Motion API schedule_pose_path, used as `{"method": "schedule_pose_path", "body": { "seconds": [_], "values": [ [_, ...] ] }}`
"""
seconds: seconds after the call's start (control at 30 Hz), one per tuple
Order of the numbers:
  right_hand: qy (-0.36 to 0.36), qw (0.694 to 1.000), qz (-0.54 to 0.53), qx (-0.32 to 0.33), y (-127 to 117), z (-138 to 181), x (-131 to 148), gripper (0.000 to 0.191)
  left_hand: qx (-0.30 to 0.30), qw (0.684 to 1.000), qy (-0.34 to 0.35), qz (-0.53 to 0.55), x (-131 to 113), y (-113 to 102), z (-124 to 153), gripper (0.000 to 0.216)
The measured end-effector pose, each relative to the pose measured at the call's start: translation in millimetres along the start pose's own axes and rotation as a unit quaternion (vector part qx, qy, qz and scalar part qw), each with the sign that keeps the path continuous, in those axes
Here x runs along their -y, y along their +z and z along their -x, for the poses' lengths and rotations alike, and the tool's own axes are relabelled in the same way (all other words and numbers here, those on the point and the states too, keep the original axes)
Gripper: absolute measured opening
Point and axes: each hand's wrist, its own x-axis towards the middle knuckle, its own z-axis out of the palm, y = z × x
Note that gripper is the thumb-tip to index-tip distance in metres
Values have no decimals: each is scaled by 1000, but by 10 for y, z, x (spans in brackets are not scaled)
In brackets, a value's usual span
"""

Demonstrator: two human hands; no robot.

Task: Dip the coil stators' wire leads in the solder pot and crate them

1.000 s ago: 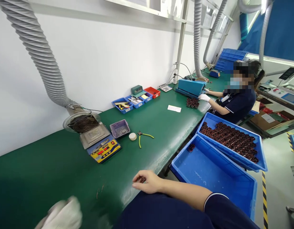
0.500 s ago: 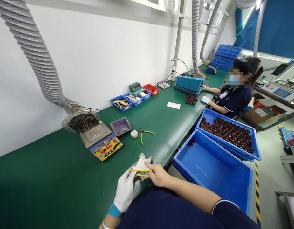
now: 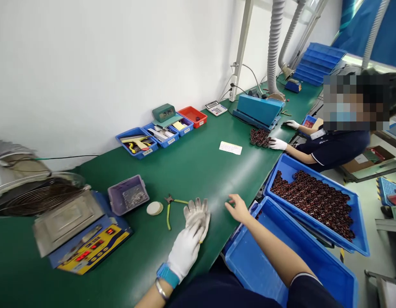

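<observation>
My left hand (image 3: 184, 251) wears a white glove and holds a loose, soiled white glove (image 3: 198, 212) at its cuff end. That glove lies against the green table with its grey fingers pointing away from me. My right hand (image 3: 239, 208) is bare and hovers near the table's front edge, fingers apart and loosely bent, with nothing in it. Just left of the loose glove are green-handled cutters (image 3: 169, 210), one handle reaching toward it. A round white pad (image 3: 154, 208) sits beside the cutters, next to a purple bin (image 3: 129, 197) of small metal bits.
A soldering station (image 3: 91, 248) stands at left. Tool trays (image 3: 136, 143), a clock (image 3: 163, 113) and a calculator (image 3: 216, 108) line the wall. Blue crates (image 3: 236, 252) stand along the table's right edge, one filled with dark coils (image 3: 313, 201). A gloved co-worker (image 3: 332, 143) handles similar coils.
My right hand has let go of the loose glove and moved right, fingers opening. The left hand has brought that glove forward onto the table by the cutters. The view has shifted.
</observation>
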Motion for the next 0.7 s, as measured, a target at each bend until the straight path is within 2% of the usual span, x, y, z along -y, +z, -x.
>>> {"method": "schedule_pose_path", "body": {
  "seconds": [0.07, 0.13, 0.23, 0.33, 0.4, 0.47, 0.57, 0.7],
  "values": [
    [-1, 999, 35, -19, -133, -533, -155, 43, 38, 998, 25, -52, 114, 249, 87, 52],
    [-1, 997, 64, -35, -234, -1066, -245, 48, 51, 995, 41, -82, 212, 388, 220, 52],
    [1, 989, 135, -55, -350, -1855, -283, 57, 65, 991, 52, -102, 339, 454, 359, 53],
    [-3, 963, 259, -78, -449, -2570, -288, 67, 58, 988, 68, -124, 451, 510, 402, 51],
    [-6, 946, 316, -77, -489, -2937, -328, 70, 41, 986, 80, -141, 519, 573, 423, 48],
    [4, 939, 341, -47, -483, -3170, -408, 72, 34, 983, 94, -155, 577, 634, 450, 45],
    [12, 937, 349, 9, -373, -3261, -547, 71, 71, 978, 104, -168, 620, 663, 459, 41],
    [-92, 928, 357, 47, -131, -3080, -594, 71, 67, 982, 99, -148, 609, 563, 369, 40]
  ]
}}
